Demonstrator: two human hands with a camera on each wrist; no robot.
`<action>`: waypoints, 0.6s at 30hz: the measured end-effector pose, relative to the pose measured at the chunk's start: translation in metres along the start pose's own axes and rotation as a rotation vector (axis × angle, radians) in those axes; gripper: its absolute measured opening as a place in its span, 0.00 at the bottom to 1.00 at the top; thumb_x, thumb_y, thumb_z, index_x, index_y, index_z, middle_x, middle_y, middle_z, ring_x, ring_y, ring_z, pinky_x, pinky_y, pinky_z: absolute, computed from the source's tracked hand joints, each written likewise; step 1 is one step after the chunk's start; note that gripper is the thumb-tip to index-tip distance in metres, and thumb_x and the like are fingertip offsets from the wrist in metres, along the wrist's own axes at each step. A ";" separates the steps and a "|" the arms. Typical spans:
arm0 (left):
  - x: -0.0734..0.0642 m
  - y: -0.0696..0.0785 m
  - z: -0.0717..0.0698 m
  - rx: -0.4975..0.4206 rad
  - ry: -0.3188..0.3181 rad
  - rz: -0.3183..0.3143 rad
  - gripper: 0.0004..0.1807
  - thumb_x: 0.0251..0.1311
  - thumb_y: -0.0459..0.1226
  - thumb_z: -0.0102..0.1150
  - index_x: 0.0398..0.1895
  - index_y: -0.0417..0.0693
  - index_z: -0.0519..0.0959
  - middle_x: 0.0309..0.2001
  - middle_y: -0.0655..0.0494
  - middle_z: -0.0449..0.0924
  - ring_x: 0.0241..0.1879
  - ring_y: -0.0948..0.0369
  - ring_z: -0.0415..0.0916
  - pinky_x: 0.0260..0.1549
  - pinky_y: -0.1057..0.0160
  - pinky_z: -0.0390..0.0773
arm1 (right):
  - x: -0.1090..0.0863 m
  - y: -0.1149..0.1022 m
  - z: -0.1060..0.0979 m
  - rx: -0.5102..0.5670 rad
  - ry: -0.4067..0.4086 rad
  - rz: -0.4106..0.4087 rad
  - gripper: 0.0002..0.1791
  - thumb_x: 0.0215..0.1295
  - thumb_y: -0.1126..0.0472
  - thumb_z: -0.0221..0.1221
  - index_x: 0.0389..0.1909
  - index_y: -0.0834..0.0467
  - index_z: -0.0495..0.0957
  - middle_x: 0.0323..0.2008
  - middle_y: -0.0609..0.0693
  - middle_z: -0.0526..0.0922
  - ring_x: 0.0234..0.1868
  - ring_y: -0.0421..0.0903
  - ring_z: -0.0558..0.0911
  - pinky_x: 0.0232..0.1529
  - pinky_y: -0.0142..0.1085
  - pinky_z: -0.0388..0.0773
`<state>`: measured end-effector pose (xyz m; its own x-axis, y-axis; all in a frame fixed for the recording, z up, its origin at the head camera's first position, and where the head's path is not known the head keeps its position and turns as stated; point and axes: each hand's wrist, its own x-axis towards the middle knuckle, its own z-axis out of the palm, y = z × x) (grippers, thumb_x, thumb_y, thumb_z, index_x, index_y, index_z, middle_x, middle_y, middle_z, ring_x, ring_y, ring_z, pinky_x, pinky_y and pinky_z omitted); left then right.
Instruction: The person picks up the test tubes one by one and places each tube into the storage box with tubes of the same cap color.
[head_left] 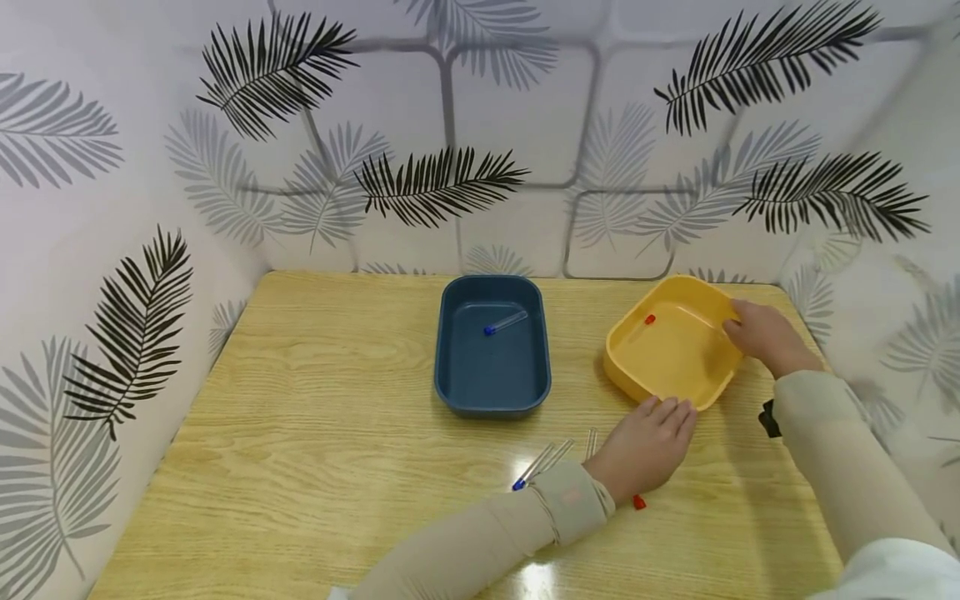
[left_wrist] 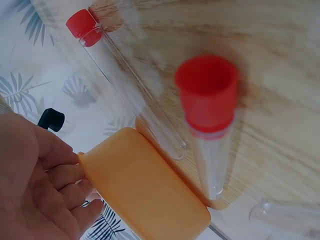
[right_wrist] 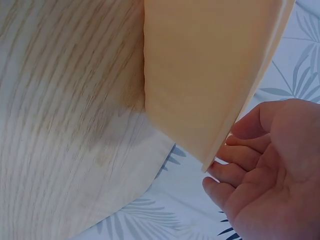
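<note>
Left hand [head_left: 648, 442] grasps a yellow, rounded-corner plastic bin [head_left: 675, 358] by its rim at the bin's 6 o'clock, fingers bent over the edge, while the right hand [head_left: 768, 333] grips that rim at 3 o'clock. From the head, the yellow bin is toward 2 o'clock over the pale wood-grain bench [head_left: 315, 417]; only this view shows the small red piece [head_left: 649, 319] at 10 o'clock inside it, and, at its 9 o'clock, a navy-blue rectangular plastic bin [head_left: 491, 375] containing a clear blue-capped tube [head_left: 510, 322]. What the left wrist camera adds is two clear tubes with red caps [left_wrist: 135, 100] near the yellow bin, mostly covered from above by the left arm. The right wrist camera shows the yellow bin's smooth outer wall and thin, projecting rim. Its colour reads warm yellow from above, orange in the left wrist view and pale peach in the right; whether its base touches the bench I cannot tell.
</note>
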<state>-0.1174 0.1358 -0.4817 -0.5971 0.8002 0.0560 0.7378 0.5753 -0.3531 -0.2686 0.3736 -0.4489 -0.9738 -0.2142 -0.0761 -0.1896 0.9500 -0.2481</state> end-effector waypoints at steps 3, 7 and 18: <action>0.000 0.000 -0.001 -0.018 -0.017 0.008 0.26 0.74 0.44 0.27 0.72 0.48 0.54 0.69 0.57 0.56 0.67 0.61 0.54 0.64 0.61 0.54 | 0.004 -0.004 0.000 0.007 0.004 -0.020 0.08 0.65 0.64 0.44 0.32 0.65 0.66 0.22 0.57 0.70 0.24 0.54 0.70 0.31 0.48 0.66; 0.001 0.000 -0.001 -0.051 -0.044 0.021 0.26 0.73 0.44 0.28 0.72 0.50 0.52 0.70 0.58 0.53 0.68 0.62 0.51 0.65 0.61 0.51 | 0.009 -0.007 0.001 0.015 -0.015 -0.020 0.12 0.66 0.63 0.44 0.41 0.70 0.68 0.29 0.63 0.74 0.28 0.56 0.72 0.34 0.49 0.67; -0.001 0.001 0.000 -0.072 0.005 0.035 0.27 0.72 0.46 0.32 0.72 0.49 0.54 0.69 0.58 0.56 0.67 0.63 0.53 0.65 0.62 0.50 | 0.028 -0.020 0.005 0.029 -0.063 -0.045 0.28 0.67 0.62 0.44 0.64 0.75 0.56 0.59 0.75 0.62 0.56 0.70 0.66 0.56 0.59 0.60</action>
<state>-0.1161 0.1360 -0.4818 -0.5687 0.8210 0.0499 0.7793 0.5573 -0.2865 -0.2915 0.3476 -0.4514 -0.9544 -0.2715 -0.1245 -0.2287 0.9323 -0.2800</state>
